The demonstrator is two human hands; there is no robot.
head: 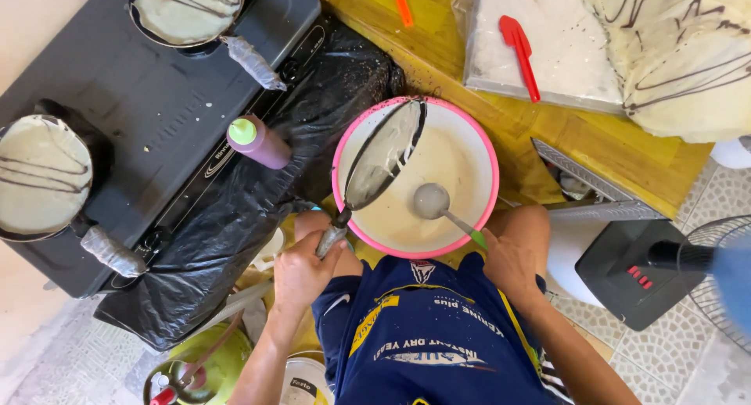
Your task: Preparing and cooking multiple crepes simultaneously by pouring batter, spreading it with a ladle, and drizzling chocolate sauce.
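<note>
A pink-rimmed white basin (pixel 491 159) of pale batter sits between my knees. My left hand (pixel 303 270) grips the wrapped handle of a small dark pan (pixel 385 153), tilted on edge over the basin, with batter coating its inside. My right hand (pixel 512 258) holds the green handle of a ladle (pixel 432 200) whose bowl rests in the batter.
A grey two-burner stove (pixel 149 100) on black plastic holds two pans of batter with dark drizzle (pixel 41 174) (pixel 188 10). A purple squeeze bottle (pixel 258 141) lies beside it. Finished crepes (pixel 688 53) and a red spatula (pixel 519 51) lie on a tray; a fan (pixel 704 264) stands at right.
</note>
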